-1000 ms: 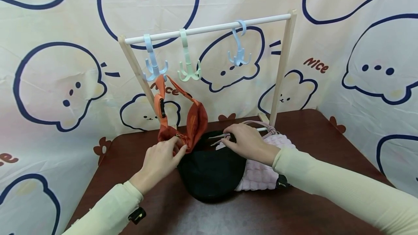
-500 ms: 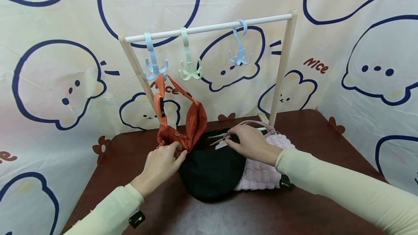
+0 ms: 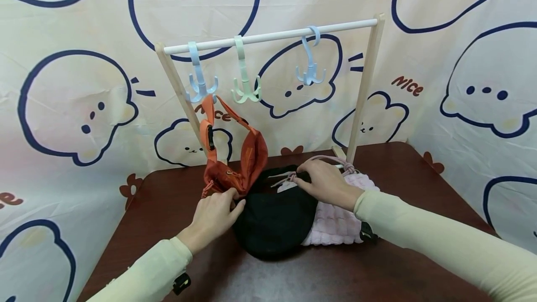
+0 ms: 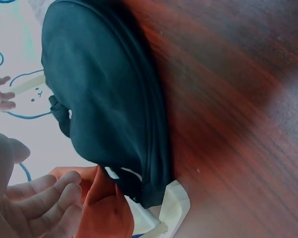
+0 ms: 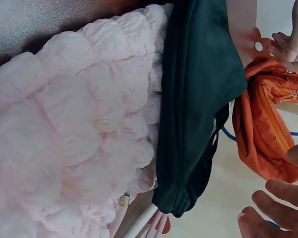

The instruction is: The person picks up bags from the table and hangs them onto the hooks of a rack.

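An orange bag (image 3: 253, 155) with a buckled strap hangs from the left blue hook (image 3: 200, 88). Below it, a black curved bag (image 3: 277, 223) rests on the table, its strap loop at the back. My left hand (image 3: 218, 209) is at the black bag's left end, just below the orange bag; in the left wrist view its fingers (image 4: 45, 203) are loosely bent with nothing between them. Over the black bag's right end is my right hand (image 3: 325, 181), fingers parted and holding nothing in the right wrist view. A pink puffy bag (image 5: 74, 114) lies behind the black bag's right side.
A rack with a white rail (image 3: 277, 36) and wooden posts (image 3: 366, 87) stands at the back. On its rail also hang a green hook (image 3: 245, 85) and another blue hook (image 3: 310, 71). A printed cloth surrounds the dark red table (image 3: 419, 209).
My left hand has moved slightly down and right, away from the orange bag's underside. My right hand has shifted a little to the right. The bags stay nearly in place.
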`<move>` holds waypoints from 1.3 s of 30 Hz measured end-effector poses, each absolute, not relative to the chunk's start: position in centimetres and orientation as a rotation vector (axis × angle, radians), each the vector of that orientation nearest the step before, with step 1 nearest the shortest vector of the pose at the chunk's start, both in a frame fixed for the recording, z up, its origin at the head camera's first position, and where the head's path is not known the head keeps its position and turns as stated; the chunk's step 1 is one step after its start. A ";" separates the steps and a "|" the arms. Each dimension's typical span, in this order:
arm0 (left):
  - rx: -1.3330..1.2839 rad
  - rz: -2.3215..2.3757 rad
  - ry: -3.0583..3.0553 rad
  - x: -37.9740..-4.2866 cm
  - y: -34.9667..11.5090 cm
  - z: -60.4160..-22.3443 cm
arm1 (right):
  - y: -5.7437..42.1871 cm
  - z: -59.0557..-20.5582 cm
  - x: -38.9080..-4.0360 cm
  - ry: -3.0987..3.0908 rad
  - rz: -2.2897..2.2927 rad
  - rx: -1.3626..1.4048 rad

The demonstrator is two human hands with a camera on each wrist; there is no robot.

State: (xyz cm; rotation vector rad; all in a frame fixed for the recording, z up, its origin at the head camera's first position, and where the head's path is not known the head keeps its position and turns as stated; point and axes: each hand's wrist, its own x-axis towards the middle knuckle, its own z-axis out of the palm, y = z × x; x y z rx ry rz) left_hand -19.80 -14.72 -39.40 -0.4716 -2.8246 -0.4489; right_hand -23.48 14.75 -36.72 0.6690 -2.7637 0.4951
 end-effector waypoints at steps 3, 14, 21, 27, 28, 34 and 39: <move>-0.482 -0.443 -2.815 -19.8 -14.5 -39.8 | 14.8 -37.0 -23.6 -2.782 0.495 0.653; -0.468 -0.418 -2.913 -20.3 -14.0 -40.9 | 15.1 -38.5 -24.2 -2.845 0.454 0.619; -0.477 -0.387 -2.951 -20.6 -13.7 -41.5 | 15.6 -39.4 -25.0 -2.909 0.413 0.579; -0.487 -0.360 -2.975 -20.8 -13.4 -42.1 | 16.1 -40.1 -25.9 -2.943 0.386 0.547; -0.490 -0.357 -2.975 -20.9 -13.4 -42.2 | 16.1 -40.2 -26.0 -2.949 0.381 0.546; -0.520 -0.387 -2.959 -21.2 -13.2 -42.6 | 16.5 -40.5 -26.4 -2.993 0.361 0.527; -0.545 -0.407 -2.941 -21.6 -13.0 -42.7 | 16.6 -40.6 -26.6 -3.011 0.349 0.529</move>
